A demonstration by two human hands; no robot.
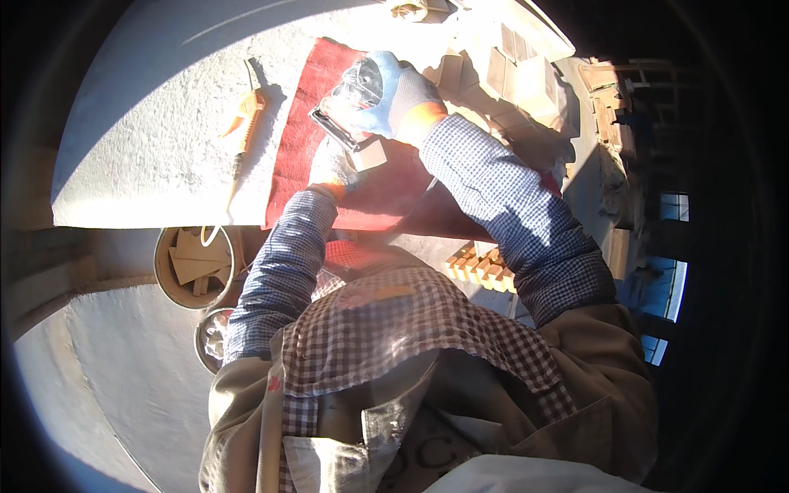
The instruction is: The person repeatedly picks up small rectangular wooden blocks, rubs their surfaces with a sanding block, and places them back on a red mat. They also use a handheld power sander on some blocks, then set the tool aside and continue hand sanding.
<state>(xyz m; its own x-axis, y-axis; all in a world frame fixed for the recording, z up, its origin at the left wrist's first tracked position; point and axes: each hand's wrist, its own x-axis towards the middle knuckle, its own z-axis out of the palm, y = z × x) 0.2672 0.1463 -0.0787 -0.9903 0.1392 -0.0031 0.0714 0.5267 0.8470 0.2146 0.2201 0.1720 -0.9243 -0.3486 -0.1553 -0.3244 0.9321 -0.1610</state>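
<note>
My right hand [396, 92], in a blue-and-grey work glove with an orange cuff, is closed over a hand-held sander [362, 81] with a dark top. A flat metal-edged base [335, 128] shows beneath the sander. Below it my left hand [330, 161], in a pale glove in bright sun, is closed on a small wooden block [372, 154]. One end of the block sticks out from under the sander's base. Glare and the sander hide most of the left fingers. Both hands are above a red cloth [297, 140] spread on the worktable.
An orange air blow gun [246, 117] with a hose lies left on the pale worktable [156, 156]. Wooden blocks [514, 78] stand at the far right. Below the near edge are a bucket of wood offcuts [197, 271], a smaller bucket [212, 341] and rows of wooden pieces [483, 269].
</note>
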